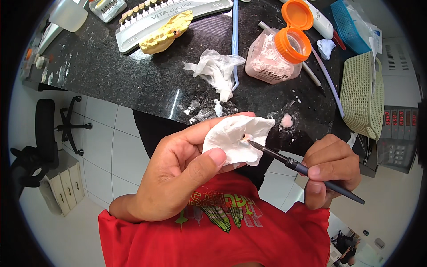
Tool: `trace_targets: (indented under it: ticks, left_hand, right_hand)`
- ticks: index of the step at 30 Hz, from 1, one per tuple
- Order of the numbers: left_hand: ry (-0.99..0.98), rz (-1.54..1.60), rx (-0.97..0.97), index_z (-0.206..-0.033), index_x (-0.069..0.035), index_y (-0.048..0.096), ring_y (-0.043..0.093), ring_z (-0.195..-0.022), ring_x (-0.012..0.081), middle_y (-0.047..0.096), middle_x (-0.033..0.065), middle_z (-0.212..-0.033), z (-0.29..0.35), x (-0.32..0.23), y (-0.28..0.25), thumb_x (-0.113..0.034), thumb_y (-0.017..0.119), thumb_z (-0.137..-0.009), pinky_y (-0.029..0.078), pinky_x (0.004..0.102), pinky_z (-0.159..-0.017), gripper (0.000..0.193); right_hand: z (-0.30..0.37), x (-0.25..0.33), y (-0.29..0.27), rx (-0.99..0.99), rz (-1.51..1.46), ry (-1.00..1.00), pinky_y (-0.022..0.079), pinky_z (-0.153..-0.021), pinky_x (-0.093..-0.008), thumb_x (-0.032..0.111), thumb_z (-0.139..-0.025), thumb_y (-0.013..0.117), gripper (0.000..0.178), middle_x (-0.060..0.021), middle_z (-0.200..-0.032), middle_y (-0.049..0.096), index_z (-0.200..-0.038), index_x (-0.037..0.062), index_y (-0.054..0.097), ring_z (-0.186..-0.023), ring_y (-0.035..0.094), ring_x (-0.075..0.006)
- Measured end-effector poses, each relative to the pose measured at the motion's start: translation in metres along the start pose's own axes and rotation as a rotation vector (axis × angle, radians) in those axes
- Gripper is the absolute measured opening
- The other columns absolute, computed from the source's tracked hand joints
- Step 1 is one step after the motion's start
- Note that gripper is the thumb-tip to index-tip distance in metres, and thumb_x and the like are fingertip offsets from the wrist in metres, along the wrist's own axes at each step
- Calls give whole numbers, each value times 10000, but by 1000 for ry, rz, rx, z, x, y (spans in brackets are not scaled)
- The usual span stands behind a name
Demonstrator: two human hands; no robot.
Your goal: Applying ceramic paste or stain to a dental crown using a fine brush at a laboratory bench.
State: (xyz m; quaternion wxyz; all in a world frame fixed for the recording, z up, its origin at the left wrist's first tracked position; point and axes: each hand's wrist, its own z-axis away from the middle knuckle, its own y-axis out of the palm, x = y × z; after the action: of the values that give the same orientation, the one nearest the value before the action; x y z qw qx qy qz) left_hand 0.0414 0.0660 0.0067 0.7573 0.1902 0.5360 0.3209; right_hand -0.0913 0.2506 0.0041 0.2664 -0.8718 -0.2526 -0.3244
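My left hand (178,167) holds a white cupped piece (224,138) with wavy edges, thumb on its near side and fingers behind it. Whether it is folded tissue or plaster I cannot tell. In its middle sits a small pinkish bit with a dark spot. My right hand (333,167) grips a slim dark brush (290,163) like a pen. The brush's dark tip meets the pinkish bit, its handle slanting down to the right.
On the black worktop (133,82) are a yellow dental cast (162,35), a tooth shade guide (133,38), crumpled tissue (215,71) and an open jar of pink powder (271,58) with an orange lid. A pale green basket (362,95) stands right. White smears lie near the edge.
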Motion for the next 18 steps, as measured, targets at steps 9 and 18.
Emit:
trace_targets:
  ticks: [9,18]
  left_hand:
    - [-1,7,-6,-1331,143,328,559,-1145,302,533,288,-1217,0,0,0,-251,546,-884,449,375,-979,634]
    - [6,-4,-2,-1331,138,333,568,-1132,292,542,285,-1209,0,0,0,-250,535,-887,454,367,-971,623]
  right_hand:
    - [1,0,1,-9,-4,-3,439,-422,-203,-10,-627,648,191,-72,-623,599,-814,14,621,-461,552,-128]
    - [1,-1,2,-17,1,-7,436,-424,-203,-21,-613,635,209,-69,-619,597,-819,9,618,-460,552,-129]
